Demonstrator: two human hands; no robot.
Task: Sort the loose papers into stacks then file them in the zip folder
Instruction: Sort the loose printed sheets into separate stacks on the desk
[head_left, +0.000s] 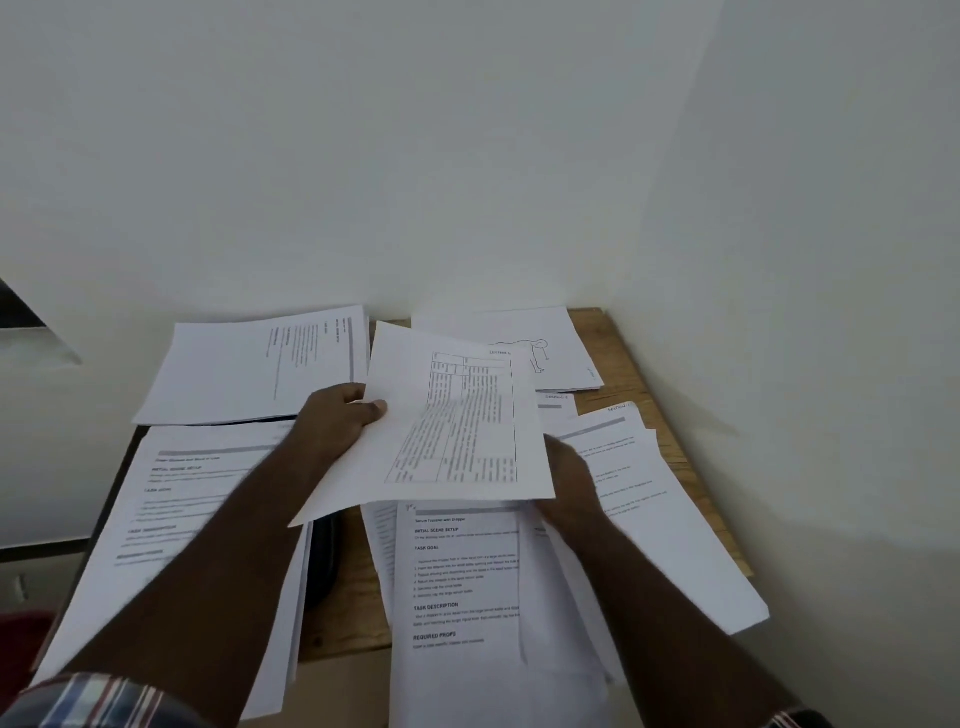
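My left hand (337, 418) pinches the left edge of a printed sheet with a table (457, 415) and holds it lifted above the desk. My right hand (569, 475) reaches under that sheet's right edge, over the loose papers; the sheet hides its fingers. Beneath lies a loose pile of printed pages (462, 582) hanging over the desk's front edge. One stack (182, 519) sits at the near left, another (249, 369) at the far left. A sheet with a line drawing (540, 343) lies at the far right. More pages (654, 509) fan out on the right.
The wooden desk (623, 384) stands in a corner between two white walls. A dark object (324, 556), maybe the zip folder, shows between the left stack and the middle pile. Papers overhang the desk's front and right edges.
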